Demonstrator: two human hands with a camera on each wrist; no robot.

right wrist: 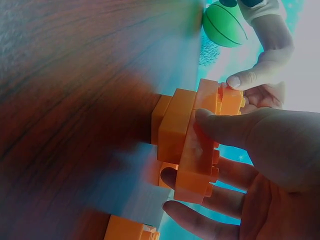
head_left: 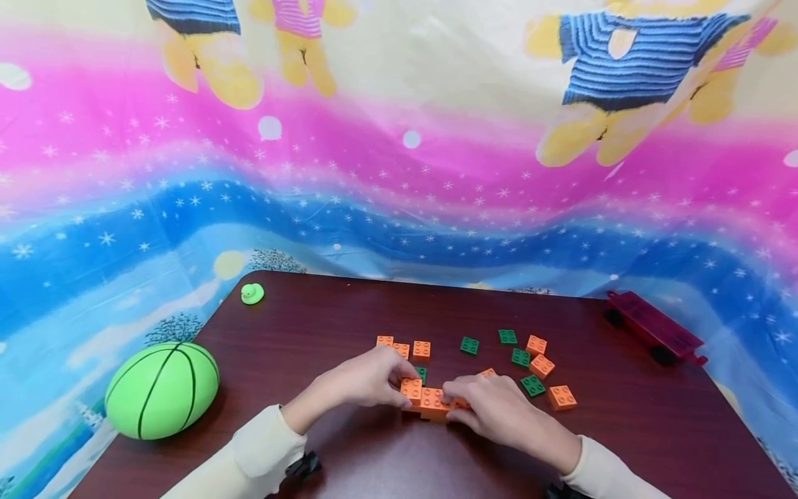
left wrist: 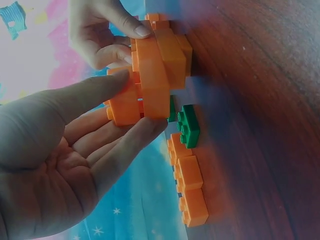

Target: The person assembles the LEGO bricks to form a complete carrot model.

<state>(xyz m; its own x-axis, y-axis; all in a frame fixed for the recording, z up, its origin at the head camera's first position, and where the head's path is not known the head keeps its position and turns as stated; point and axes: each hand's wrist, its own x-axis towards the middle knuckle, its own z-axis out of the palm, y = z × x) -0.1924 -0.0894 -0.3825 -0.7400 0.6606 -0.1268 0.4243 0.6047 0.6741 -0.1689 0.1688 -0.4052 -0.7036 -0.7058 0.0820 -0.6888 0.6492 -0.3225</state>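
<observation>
Both hands are on a stepped stack of orange toy building bricks (head_left: 435, 400) near the front of the dark table. My left hand (head_left: 373, 378) pinches a small orange brick (left wrist: 125, 107) between thumb and fingers at the stack's left end. In the left wrist view, that brick sits against the studded side of a longer orange brick (left wrist: 151, 75), a narrow gap showing between them. My right hand (head_left: 499, 407) grips the long brick's other end, thumb on one side and fingers on the other. Narrower orange bricks (right wrist: 175, 122) form the lower layers in the right wrist view.
Behind the left hand lie loose orange bricks (head_left: 422, 350) and a green brick (head_left: 421, 375). More green bricks (head_left: 520, 357) and orange bricks (head_left: 562, 397) are scattered right. A green ball (head_left: 162, 391), a small green duck (head_left: 252, 294) and a red toy skateboard (head_left: 654, 326) stand farther out.
</observation>
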